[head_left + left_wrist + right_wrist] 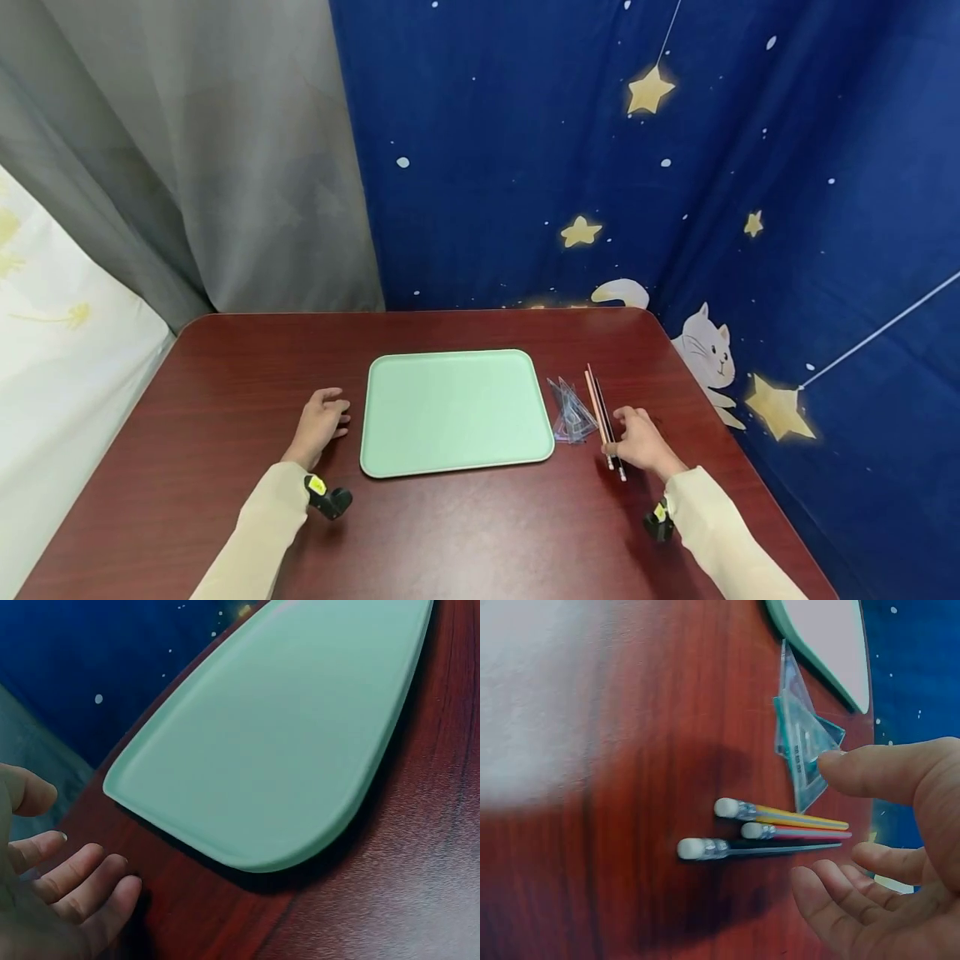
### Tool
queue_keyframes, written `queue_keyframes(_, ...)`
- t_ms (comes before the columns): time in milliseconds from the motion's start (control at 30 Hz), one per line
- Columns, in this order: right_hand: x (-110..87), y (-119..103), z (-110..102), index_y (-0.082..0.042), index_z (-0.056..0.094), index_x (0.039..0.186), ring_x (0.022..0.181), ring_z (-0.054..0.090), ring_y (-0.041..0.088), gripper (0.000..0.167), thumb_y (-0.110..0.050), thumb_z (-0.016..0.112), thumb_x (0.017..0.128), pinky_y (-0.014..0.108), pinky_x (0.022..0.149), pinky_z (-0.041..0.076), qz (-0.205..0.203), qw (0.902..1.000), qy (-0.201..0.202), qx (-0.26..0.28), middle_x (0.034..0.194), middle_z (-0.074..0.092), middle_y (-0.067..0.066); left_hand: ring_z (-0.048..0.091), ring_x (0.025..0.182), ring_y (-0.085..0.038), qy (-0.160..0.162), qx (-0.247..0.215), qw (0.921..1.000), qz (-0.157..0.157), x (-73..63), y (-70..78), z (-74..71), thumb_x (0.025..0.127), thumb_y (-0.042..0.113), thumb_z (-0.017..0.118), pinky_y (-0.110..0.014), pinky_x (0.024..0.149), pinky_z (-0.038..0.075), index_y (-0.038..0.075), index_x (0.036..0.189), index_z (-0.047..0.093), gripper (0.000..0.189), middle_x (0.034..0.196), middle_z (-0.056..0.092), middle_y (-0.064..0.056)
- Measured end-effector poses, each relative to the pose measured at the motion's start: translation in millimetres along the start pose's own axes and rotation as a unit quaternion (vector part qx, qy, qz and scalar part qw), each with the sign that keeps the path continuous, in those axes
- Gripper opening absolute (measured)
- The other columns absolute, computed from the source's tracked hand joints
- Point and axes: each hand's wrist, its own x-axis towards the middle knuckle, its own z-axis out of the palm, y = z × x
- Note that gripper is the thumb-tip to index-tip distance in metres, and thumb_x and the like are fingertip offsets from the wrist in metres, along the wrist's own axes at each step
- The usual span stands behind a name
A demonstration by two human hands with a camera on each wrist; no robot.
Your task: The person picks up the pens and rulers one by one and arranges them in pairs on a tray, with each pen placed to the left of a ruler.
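Glossy dark-red table; blue starry curtain behind, grey curtain at left. Three pencils lie just beside my right hand, before gap between thumb and fingers (triangles alongside, near tray). Right fingers well parted, gripping nothing. My left hand relaxed, holding nothing, near tray's left edge.

Red-brown wood-grain table, far corners rounded, top shiny with a pale patch of glare. Directly on it, from where I stand: light green rectangular tray, low rim, lying flat mid-table; just right of that, clear set squares, overlapping; then three pencils side by side, yellow, pink, black, white erasers toward the near side.
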Motion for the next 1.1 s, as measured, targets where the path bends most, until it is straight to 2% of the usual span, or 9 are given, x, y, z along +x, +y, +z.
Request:
queue_keyframes(200,-6.4,4,4,0.015,0.046,0.118,0.082,0.055,0.026,0.064,-0.004,0.079,0.067,0.039,0.070,0.050,0.018,0.9997,-0.008,0.017,0.109,0.047,0.030,0.057,0.089,-0.011,0.004,-0.027,0.9996,-0.005,-1.2,-8.0,3.7,0.099,0.014,0.039,-0.024,0.074,0.054,-0.004,0.143,0.027,0.049,0.127,0.046,-0.027)
queue_keyframes(367,-10.7,11,8,0.015,0.047,0.118,0.084,0.056,0.027,0.064,-0.003,0.080,0.065,0.041,0.073,0.049,0.035,0.9992,-0.012,0.014,0.109,0.048,0.030,0.057,0.085,-0.007,0.012,-0.044,0.9989,0.004,-0.8,-11.6,9.0,0.097,0.010,0.043,-0.022,0.071,0.054,-0.006,0.142,0.030,0.049,0.125,0.049,-0.029)
queue_keyframes(500,-12.8,14,12,0.015,0.048,0.117,0.080,0.056,0.024,0.063,0.001,0.079,0.064,0.037,0.070,0.049,0.048,0.9984,-0.021,0.022,0.108,0.049,0.029,0.060,0.082,-0.004,0.026,-0.021,0.9992,0.023,-0.1,-17.6,16.8,0.095,0.008,0.049,-0.020,0.069,0.054,-0.004,0.138,0.039,0.046,0.123,0.053,-0.030)
queue_keyframes(700,-15.0,18,18,0.011,0.052,0.112,0.075,0.054,0.020,0.060,0.004,0.078,0.059,0.030,0.066,0.046,0.052,0.9980,-0.015,0.033,0.099,0.051,0.022,0.060,0.073,0.003,0.064,0.008,0.9973,0.034,1.6,-27.4,26.3,0.092,0.013,0.056,-0.017,0.068,0.053,0.000,0.125,0.057,0.036,0.101,0.067,-0.011)
queue_keyframes(833,-18.2,23,21,0.010,0.053,0.111,0.077,0.054,0.022,0.060,0.006,0.077,0.056,0.030,0.066,0.045,0.055,0.9977,-0.007,0.040,0.095,0.050,0.020,0.060,0.071,0.004,0.080,0.025,0.9955,0.044,2.7,-30.4,31.0,0.092,0.014,0.058,-0.017,0.067,0.052,0.003,0.121,0.061,0.032,0.099,0.068,-0.010)
queue_keyframes(967,-18.2,25,25,0.010,0.052,0.110,0.077,0.053,0.022,0.059,0.009,0.074,0.055,0.030,0.065,0.044,0.065,0.9962,-0.001,0.058,0.092,0.050,0.018,0.058,0.069,0.005,0.106,0.073,0.9898,0.062,3.6,-33.8,35.6,0.091,0.016,0.059,-0.016,0.067,0.047,0.008,0.120,0.064,0.031,0.107,0.069,-0.013)
queue_keyframes(1100,-10.5,21,28,0.008,0.051,0.110,0.079,0.052,0.024,0.055,0.009,0.070,0.058,0.031,0.066,0.043,0.064,0.9945,0.009,0.083,0.091,0.049,0.016,0.056,0.070,0.006,0.148,0.107,0.9794,0.085,3.0,-38.2,35.4,0.091,0.018,0.059,-0.015,0.067,0.044,0.011,0.119,0.065,0.030,0.108,0.069,-0.010)
